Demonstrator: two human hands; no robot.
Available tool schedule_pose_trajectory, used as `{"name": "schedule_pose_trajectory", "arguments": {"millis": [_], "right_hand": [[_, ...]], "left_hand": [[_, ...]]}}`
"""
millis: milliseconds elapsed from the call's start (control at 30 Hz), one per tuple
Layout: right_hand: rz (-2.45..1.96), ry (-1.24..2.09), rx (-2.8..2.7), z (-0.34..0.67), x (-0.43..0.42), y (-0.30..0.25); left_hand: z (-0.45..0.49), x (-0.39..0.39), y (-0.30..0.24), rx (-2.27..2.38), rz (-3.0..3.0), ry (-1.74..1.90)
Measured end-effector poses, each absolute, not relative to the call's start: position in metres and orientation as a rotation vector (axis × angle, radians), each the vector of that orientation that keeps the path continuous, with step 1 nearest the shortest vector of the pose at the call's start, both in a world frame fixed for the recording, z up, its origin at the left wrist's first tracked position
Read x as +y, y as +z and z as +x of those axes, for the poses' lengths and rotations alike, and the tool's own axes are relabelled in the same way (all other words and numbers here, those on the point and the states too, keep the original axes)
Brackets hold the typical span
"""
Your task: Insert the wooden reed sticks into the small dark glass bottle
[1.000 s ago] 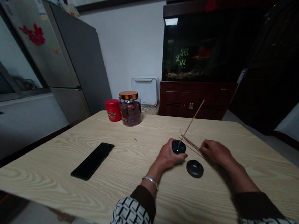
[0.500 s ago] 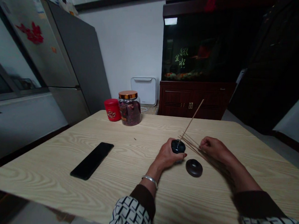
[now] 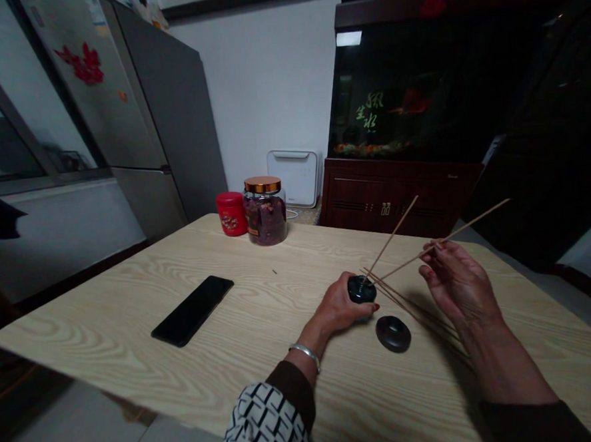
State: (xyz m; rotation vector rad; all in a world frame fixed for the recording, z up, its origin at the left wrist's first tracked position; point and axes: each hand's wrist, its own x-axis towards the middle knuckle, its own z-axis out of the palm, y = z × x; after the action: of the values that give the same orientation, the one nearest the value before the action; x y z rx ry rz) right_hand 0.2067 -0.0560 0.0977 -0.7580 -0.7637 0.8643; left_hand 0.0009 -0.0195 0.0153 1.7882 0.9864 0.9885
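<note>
My left hand (image 3: 337, 306) is wrapped around a small dark glass bottle (image 3: 362, 291) on the table. One thin reed stick (image 3: 395, 233) stands slanted in the bottle's mouth. Between thumb and fingertips, my right hand (image 3: 459, 281) pinches a second reed stick (image 3: 483, 215). The lower end of that stick comes down to the bottle top; whether it has entered the opening I cannot tell. Several loose reed sticks (image 3: 415, 311) lie on the table right of the bottle, partly under my right arm. In front of the bottle rests a round dark ring-shaped lid (image 3: 393, 334).
On the wooden table (image 3: 210, 393) a black phone (image 3: 193, 310) lies at left. A red canister (image 3: 232, 214) and a glass jar with a copper lid (image 3: 265, 213) stand at the back edge. Beyond are a fridge (image 3: 179, 121) and a fish tank (image 3: 417, 87).
My right hand has risen from the loose sticks with one reed stick, angling it to the bottle's mouth. My left hand still holds the bottle. The whole view has shifted slightly.
</note>
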Motion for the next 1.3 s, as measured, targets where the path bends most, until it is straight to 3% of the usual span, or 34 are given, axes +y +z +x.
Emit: {"name": "schedule_pose_trajectory", "arguments": {"millis": [367, 867, 1100, 1300], "right_hand": [[-0.832, 0.472, -0.961, 0.175, -0.056, 0.097], [-1.204, 0.723, -1.298, 0.18, -0.05, 0.071], [-1.867, 0.186, -1.705, 0.242, -0.041, 0.037], [-2.135, 0.105, -1.872, 0.246, -0.042, 0.025]], "left_hand": [[0.0, -0.018, 0.012, 0.989, 1.799, 0.98], [0.0, -0.018, 0.014, 1.002, 1.813, 0.981], [0.001, -0.02, 0.014, 1.0, 1.799, 0.986], [0.0, -0.021, 0.017, 0.994, 1.792, 0.983]]}}
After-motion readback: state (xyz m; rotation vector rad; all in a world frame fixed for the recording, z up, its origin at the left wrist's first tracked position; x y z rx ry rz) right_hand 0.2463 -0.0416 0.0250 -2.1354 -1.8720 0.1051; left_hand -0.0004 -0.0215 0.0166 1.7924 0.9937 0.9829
